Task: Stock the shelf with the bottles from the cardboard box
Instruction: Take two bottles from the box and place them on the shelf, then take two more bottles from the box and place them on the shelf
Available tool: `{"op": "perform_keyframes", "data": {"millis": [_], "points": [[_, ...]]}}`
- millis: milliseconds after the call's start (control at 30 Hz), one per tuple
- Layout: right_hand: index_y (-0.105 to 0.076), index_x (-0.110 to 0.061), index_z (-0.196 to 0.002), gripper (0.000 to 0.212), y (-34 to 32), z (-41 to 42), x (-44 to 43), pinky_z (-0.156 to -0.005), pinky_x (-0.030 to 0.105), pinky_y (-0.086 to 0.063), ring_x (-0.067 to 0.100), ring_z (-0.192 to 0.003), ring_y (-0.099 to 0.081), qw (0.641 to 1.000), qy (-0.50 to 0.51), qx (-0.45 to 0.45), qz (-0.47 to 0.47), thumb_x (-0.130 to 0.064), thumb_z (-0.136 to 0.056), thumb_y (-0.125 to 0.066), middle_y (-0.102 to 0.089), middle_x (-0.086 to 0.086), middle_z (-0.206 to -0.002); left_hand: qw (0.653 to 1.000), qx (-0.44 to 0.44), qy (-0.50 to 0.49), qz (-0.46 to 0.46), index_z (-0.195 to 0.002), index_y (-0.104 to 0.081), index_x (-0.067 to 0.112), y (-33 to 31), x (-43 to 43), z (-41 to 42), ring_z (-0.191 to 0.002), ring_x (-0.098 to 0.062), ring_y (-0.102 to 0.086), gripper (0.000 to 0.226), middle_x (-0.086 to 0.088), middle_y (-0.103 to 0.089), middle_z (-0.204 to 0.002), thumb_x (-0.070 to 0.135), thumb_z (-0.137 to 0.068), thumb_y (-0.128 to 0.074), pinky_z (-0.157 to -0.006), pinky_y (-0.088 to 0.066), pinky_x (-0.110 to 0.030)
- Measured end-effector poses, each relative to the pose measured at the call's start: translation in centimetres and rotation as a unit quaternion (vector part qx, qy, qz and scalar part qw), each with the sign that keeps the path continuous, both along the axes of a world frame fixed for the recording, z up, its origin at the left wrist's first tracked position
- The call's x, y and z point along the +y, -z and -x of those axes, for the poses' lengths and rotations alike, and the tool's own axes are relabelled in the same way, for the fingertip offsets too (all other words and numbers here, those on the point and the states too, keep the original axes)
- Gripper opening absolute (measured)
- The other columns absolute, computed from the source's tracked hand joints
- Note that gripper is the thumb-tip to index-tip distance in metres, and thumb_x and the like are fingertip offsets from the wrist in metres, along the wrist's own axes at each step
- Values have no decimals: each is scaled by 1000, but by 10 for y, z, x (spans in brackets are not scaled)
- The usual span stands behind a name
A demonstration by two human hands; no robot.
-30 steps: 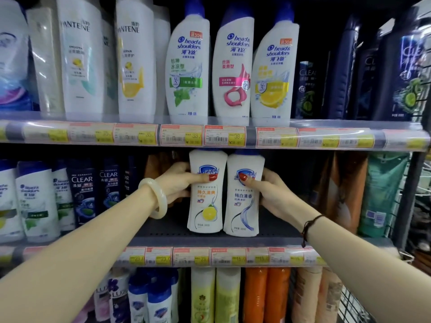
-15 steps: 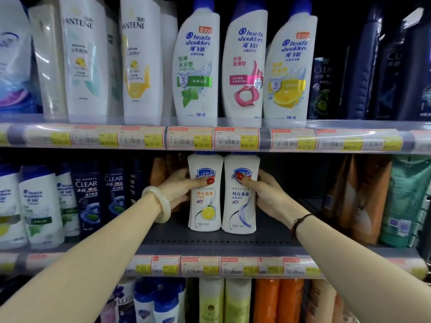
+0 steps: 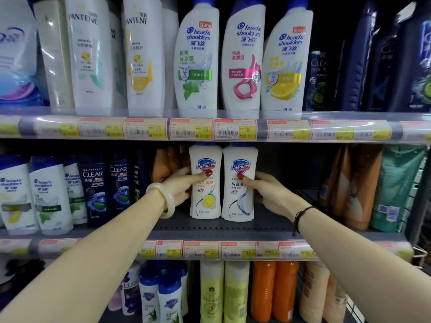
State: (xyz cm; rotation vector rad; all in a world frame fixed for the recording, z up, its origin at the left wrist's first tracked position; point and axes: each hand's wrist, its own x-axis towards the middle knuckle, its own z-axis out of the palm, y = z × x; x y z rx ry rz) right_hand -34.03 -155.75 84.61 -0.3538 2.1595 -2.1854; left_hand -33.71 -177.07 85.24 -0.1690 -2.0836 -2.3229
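Your left hand [image 3: 180,183] grips the lemon Safeguard bottle [image 3: 205,183], right hand [image 3: 268,192] grips the white Safeguard bottle [image 3: 240,183]; both stand upright, touching, on the middle shelf [image 3: 221,226]. Risk: letting go unevenly could tip 1 into the orange bottles [image 3: 163,164] behind.

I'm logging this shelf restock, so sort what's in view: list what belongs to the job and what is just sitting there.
In the job:
- lemon Safeguard bottle, in the left hand
- white-swirl Safeguard bottle, in the right hand
- middle shelf they stand on

Just there:
- Head & Shoulders bottles above
- Pantene bottles
- Clear bottles
- orange bottles below
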Motion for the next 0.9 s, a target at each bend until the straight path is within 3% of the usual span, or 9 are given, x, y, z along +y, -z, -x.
{"op": "perform_keyframes", "data": {"millis": [100,167,267,400,600,700,800,900], "points": [[-60,-5,-112,36,5,-7,8,-94,39,-50,23,-103,-64,997,28,-2,-76,-24,-83,-68,-68,10,-113,1000,-9,-13,3,-105,-61,15,2,1,-4,-94,-17,-63,25,-7,-67,-105,6,-81,-66,-100,-43,-40],[-61,-2,-112,40,8,-15,13,-83,30,-51,16,-96,-63,989,46,11,-143,-27,-82,-69,-69,4,-103,999,-19,-29,30,-101,-63,16,6,-2,-9,-103,-20,-62,24,-7,-67,-110,8,-80,-68,-106,-39,-42],[-64,-1,-104,33,6,-26,20,-59,19,-43,6,-74,-55,961,67,38,-267,-26,-82,-69,-60,-5,-80,991,-36,-43,123,-113,-60,12,9,-11,-19,-116,-22,-57,37,-7,-64,-121,11,-77,-72,-100,-44,-40],[-68,-2,-91,29,-8,-42,12,-53,22,-45,15,-65,-57,898,41,52,-435,-27,-79,-72,-62,6,-73,953,-32,-43,297,-117,-58,13,-2,-29,-41,-113,-20,-56,46,-7,-61,-118,18,-75,-76,-89,-51,-34],[-62,-7,-102,28,-37,-59,-54,-65,25,-52,11,-72,-62,863,-87,144,-477,-26,-82,-68,-68,8,-91,880,-26,-24,473,-119,-58,11,-25,-75,-82,-106,-24,-61,45,-7,-64,-108,19,-77,-73,-85,-55,-38],[-63,-6,-108,33,-41,-60,-100,-65,23,-49,12,-76,-60,839,-139,198,-488,-25,-82,-70,-64,5,-96,859,-43,-41,508,-116,-58,10,-31,-103,-103,-95,-21,-62,42,-1,-64,-96,19,-78,-73,-76,-56,-34],[-62,-8,-113,38,-40,-64,-144,-79,28,-49,18,-93,-58,804,-193,252,-502,-26,-80,-70,-62,5,-107,840,-63,-75,534,-116,-57,7,-31,-131,-125,-78,-19,-60,42,-7,-67,-97,17,-78,-72,-65,-51,-29],[-59,-9,-119,44,-36,-70,-186,-83,29,-47,17,-96,-56,781,-255,274,-500,-29,-81,-70,-61,3,-113,816,-98,-112,558,-115,-58,8,-24,-160,-148,-77,-23,-62,42,-13,-69,-104,19,-77,-73,-68,-53,-32]]}}
